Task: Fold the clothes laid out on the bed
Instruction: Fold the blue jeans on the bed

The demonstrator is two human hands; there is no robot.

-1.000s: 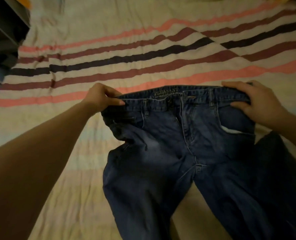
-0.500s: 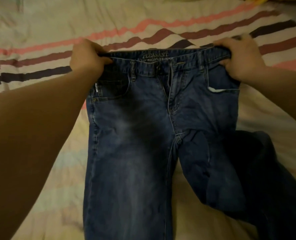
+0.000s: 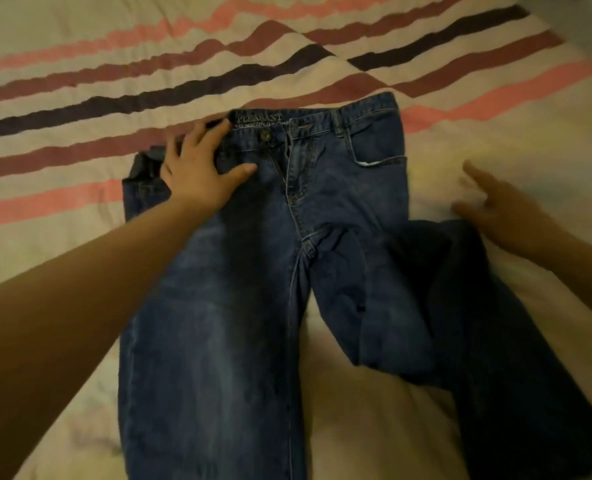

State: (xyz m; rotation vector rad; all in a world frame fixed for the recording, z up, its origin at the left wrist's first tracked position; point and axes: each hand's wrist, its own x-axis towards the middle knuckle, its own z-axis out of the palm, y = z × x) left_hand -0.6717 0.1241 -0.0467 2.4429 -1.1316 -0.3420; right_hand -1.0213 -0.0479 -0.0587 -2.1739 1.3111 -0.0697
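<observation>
A pair of blue jeans (image 3: pixel 239 271) lies front side up on the bed (image 3: pixel 495 140), waistband at the far end and legs running toward the near edge of the view. The bed is covered with a cream bedspread (image 3: pixel 80 39) crossed by pink, maroon and dark purple stripes. The leg on the left lies fairly straight and flat; the leg on the right is bunched and folded over itself, angling off to the near right. The fly is partly open below the waistband button (image 3: pixel 265 135).

The left hand (image 3: pixel 201 171) rests flat on the jeans near the left end of the waistband, fingers spread wide and straight, thumb pointing toward the fly. The right hand (image 3: pixel 495 209) is blurred, just right of the jeans by the crumpled leg, its fingers loose and apart, holding nothing; whether it touches the denim cannot be told.
</observation>
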